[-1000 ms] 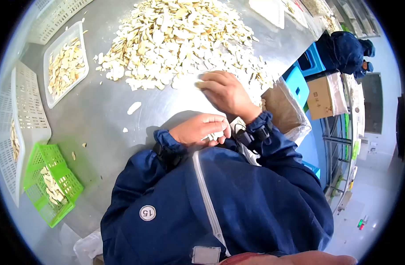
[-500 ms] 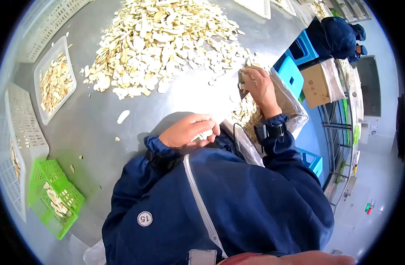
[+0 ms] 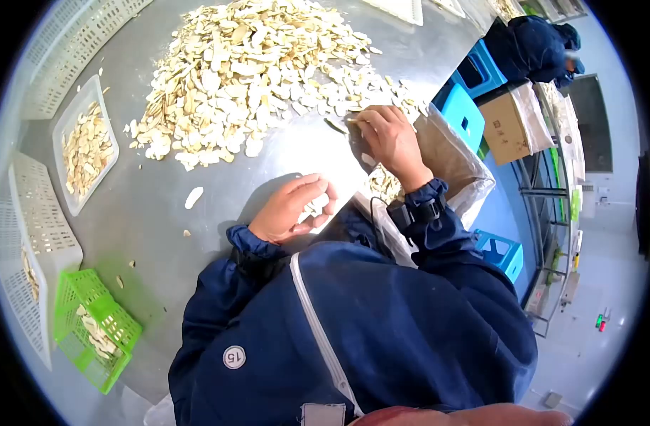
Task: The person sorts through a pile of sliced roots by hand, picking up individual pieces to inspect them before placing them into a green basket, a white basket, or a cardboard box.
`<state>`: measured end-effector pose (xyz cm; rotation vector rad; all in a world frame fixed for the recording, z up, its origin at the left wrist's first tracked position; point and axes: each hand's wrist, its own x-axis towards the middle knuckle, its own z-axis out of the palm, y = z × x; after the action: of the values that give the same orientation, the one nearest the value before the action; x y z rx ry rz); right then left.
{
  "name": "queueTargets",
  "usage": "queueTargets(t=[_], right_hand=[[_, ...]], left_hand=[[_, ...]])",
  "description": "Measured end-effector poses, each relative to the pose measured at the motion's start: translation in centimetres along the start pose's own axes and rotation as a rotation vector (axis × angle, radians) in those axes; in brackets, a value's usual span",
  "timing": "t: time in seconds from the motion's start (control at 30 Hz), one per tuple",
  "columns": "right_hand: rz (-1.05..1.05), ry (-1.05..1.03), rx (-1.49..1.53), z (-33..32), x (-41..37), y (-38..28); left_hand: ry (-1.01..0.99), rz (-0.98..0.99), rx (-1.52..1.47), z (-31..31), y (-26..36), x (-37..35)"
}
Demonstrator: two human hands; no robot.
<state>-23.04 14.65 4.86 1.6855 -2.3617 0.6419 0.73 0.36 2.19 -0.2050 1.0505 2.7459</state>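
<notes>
A big heap of pale, flat dried slices [image 3: 233,78] lies on the metal table. My left hand [image 3: 291,210] rests near the table's front edge, fingers curled round a few white slices [image 3: 315,205]. At the heap's near right edge, my right hand [image 3: 392,145] has thumb and forefinger pinched at a small yellowish slice [image 3: 352,122]. Beside those fingertips lies a dark slice [image 3: 334,126]. Below my right hand, more slices [image 3: 383,186] fill the mouth of a lined box [image 3: 449,153] at the table's edge.
To the left stand a white tray of slices [image 3: 113,135], a green basket [image 3: 130,328] and white perforated baskets [image 3: 55,213]. Blue stools [image 3: 463,113], a carton [image 3: 506,128] and a shelf rack are on the right. Another person [image 3: 534,48] bends over at the upper right.
My right hand has moved left from the box's side to the edge of the heap. My left hand's fingers have loosened a little round its slices. The view has shifted slightly.
</notes>
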Motion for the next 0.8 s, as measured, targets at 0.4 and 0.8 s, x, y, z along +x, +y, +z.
queueTargets(t=[0.4,0.8], right_hand=[[-0.191,-0.054,0.179,1.6,-0.7,-3.7],[0.217,0.183,-0.079,0.5,-0.4,9.6]], left_hand=[[0.072,0.091,-0.064,-0.4,-0.4,0.5],[0.052,0.062,-0.226,-0.6,-0.7,0.6]])
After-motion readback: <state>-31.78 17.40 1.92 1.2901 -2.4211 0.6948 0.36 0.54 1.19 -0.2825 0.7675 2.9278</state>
